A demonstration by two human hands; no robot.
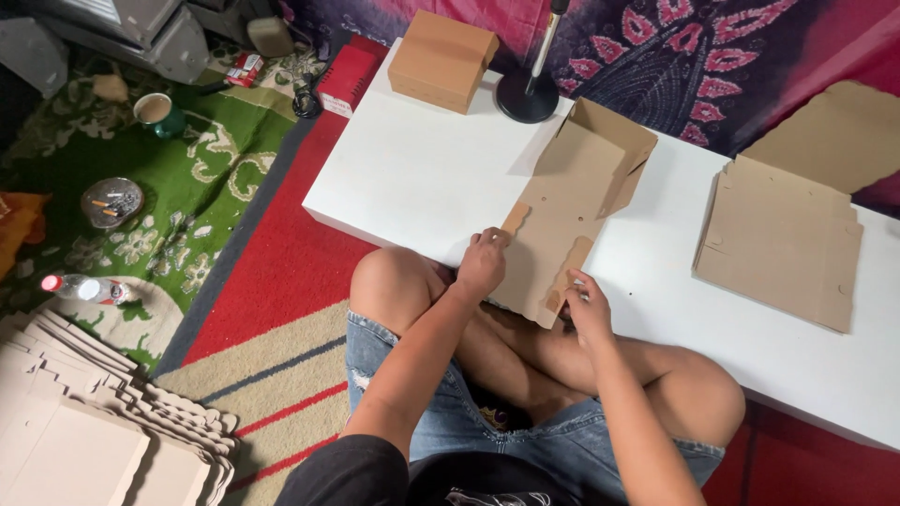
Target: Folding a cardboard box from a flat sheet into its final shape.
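A half-folded brown cardboard box [572, 201] lies on the low white table [422, 169], its far end raised into walls and its near end still flat. My left hand [483, 264] grips the near left edge by a small side tab. At the near right corner, my right hand [588, 305] pinches the cardboard's edge flap. I sit cross-legged on the floor with my knees against the table's front edge.
A finished closed box [442, 59] and a black lamp base [527, 96] stand at the table's far side. Flat cardboard blanks [783, 239] lie to the right. Another stack of blanks [84, 426] rests on the carpet at left, near a bottle [82, 289], ashtray [112, 201] and cup [157, 112].
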